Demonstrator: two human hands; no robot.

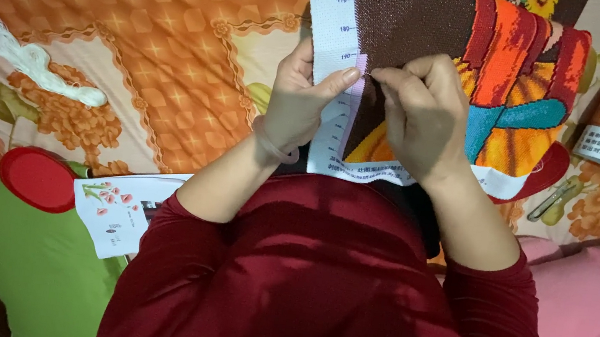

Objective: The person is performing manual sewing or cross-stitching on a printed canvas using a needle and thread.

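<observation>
Lying across the person's lap over an orange floral bedspread [139,39], the cross-stitch canvas [437,63] is held upright between both hands. Left hand [297,102] grips the white gridded margin, thumb pressed flat across it, forearm angled up from the red sleeve. Right hand [423,111] curls over the brown stitched area, fingertips pinched together at the margin; no needle can be made out.

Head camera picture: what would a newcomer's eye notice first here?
First, the cross-stitch canvas at top centre, brown with bright orange, red and teal patches. The left hand grips its white edge while the right hand pinches at the stitching beside it. Behind lies an orange flowered bedcover, with white thread at left.
</observation>
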